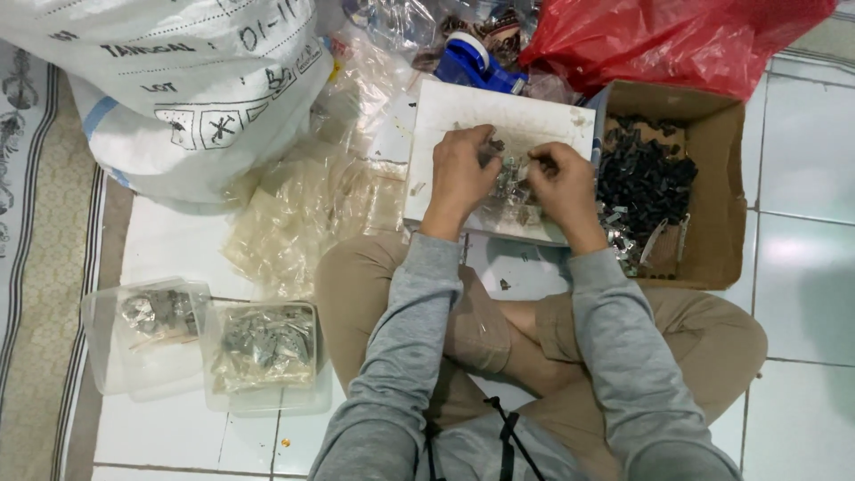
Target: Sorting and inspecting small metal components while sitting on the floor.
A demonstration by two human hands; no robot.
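Note:
I sit cross-legged on a tiled floor with a white board (pixel 463 111) lying in front of my knees. My left hand (pixel 461 174) and my right hand (pixel 561 183) meet over the board, fingers pinched together around a small clear plastic bag of grey metal parts (pixel 512 178). More small parts lie loose on the board under my hands. Exactly which hand holds the bag and which holds a part is hard to tell.
A cardboard box (pixel 721 169) of small black parts stands at the right. Empty clear bags (pixel 303 218) lie piled at the left. Two clear plastic tubs (pixel 267 356) (pixel 147 334) hold filled bags. A large white sack (pixel 187 80), a red plastic bag (pixel 668 40) and a blue tape dispenser (pixel 476 62) lie behind.

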